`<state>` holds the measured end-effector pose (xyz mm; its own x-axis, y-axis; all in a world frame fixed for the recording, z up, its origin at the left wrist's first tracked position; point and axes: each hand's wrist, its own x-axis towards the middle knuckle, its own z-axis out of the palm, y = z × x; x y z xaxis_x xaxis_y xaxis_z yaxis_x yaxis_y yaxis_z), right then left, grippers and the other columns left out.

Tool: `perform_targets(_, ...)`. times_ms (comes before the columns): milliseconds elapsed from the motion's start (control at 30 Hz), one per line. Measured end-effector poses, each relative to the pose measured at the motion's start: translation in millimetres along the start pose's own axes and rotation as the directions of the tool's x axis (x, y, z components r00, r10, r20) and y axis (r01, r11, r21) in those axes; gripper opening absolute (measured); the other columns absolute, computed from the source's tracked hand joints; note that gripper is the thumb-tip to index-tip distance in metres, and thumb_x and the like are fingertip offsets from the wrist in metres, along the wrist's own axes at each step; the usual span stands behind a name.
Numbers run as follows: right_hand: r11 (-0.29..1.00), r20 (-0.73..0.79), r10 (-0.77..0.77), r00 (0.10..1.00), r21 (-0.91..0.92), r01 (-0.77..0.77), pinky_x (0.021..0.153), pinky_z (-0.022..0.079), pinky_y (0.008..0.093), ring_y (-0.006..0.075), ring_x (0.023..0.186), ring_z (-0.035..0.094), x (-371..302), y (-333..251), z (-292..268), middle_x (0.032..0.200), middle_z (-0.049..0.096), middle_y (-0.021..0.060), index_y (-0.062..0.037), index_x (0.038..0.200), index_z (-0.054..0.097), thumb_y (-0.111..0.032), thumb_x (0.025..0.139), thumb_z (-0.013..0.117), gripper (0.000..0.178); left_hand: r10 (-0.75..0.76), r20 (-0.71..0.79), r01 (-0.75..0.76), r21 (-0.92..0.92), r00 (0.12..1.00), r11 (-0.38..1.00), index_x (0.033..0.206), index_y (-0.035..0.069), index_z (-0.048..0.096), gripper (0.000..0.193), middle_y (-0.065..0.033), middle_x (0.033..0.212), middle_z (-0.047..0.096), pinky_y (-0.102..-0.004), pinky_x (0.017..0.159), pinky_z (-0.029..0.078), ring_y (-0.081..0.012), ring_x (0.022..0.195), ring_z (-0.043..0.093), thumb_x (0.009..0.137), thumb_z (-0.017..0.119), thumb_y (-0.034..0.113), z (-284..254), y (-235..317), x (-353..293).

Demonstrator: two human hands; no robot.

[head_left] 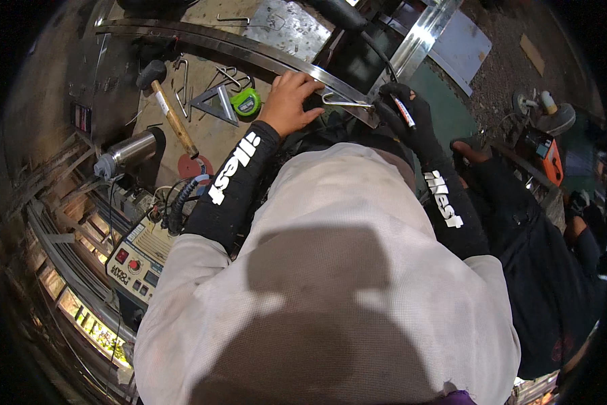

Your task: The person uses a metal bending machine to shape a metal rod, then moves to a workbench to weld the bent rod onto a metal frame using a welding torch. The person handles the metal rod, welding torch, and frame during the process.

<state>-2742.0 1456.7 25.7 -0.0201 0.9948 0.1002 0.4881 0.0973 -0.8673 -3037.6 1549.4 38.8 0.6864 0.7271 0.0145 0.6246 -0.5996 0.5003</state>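
White shirt (452, 317) nearest; marker (404, 113) in right grip (418, 120), beside metal bar (249, 48).

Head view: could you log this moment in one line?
left hand: open, at metal bar | right hand: gloved, holding marker | between hands: bent rod | left side: mallet, tape measure

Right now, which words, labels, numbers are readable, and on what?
Left sleeve: large white lettering, legible, not copied.
Right sleeve: white lettering, likewise.
Beige control box: dark lettering, legible, not copied.
Marker in right hand: print too small.
Hammer handle: label too small.
Tape measure: marking too small.
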Motion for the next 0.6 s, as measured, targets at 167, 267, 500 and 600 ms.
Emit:
perform_targets(167, 0.996, -0.067, 0.005, 0.998, -0.092, -0.012, 0.088, 0.055, 0.0409, 0.0338, 0.103, 0.070, -5, 1, -3, 0.111, 0.070, 0.0168, -0.0071, 0.119, 0.066, -0.021, 0.092, 0.068, 0.030, 0.030, -0.057, -0.029, 0.019, 0.998, 0.999, 0.113, 0.014, 0.070, 0.045, -0.0069, 0.110, 0.062, -0.0421, 0.095, 0.039, -0.0290, 0.110, 0.055, 0.074, 0.083, 0.033, 10, 6, 2)
perform_targets(267, 0.997, -0.100, 0.073, 0.992, -0.029, -0.076, 0.090, 0.054, 0.0425, 0.0339, 0.105, 0.069, -7, 3, -7, 0.112, 0.070, 0.0161, -0.0070, 0.118, 0.067, -0.023, 0.093, 0.068, 0.030, 0.019, -0.081, -0.019, 0.004, 0.997, 1.000, 0.111, 0.014, 0.071, 0.043, -0.0058, 0.108, 0.063, -0.0421, 0.096, 0.039, -0.0277, 0.110, 0.056, 0.074, 0.083, 0.031, 12, 8, 2)
perform_targets(500, 0.984, -0.095, -0.107, 0.990, -0.152, 0.092, 0.087, 0.053, 0.0408, 0.0325, 0.098, 0.068, -12, 14, -14, 0.109, 0.069, 0.0169, -0.0040, 0.117, 0.065, -0.017, 0.097, 0.062, 0.025, -0.017, -0.207, -0.003, -0.099, 0.978, 0.995, 0.102, 0.012, 0.077, 0.032, -0.0045, 0.104, 0.069, -0.0421, 0.095, 0.039, -0.0251, 0.106, 0.059, 0.074, 0.084, 0.027, 13, 4, 0)
perform_targets(600, 0.988, -0.122, -0.094, 0.988, -0.135, 0.077, 0.087, 0.052, 0.0391, 0.0290, 0.098, 0.067, -12, 17, -12, 0.109, 0.069, 0.0154, -0.0024, 0.118, 0.065, -0.018, 0.098, 0.060, 0.025, -0.227, -0.392, 0.149, -0.220, 0.891, 0.964, 0.101, 0.010, 0.078, 0.032, -0.0063, 0.102, 0.070, -0.0418, 0.093, 0.044, -0.0262, 0.104, 0.060, 0.074, 0.085, 0.026, 10, -9, -10)
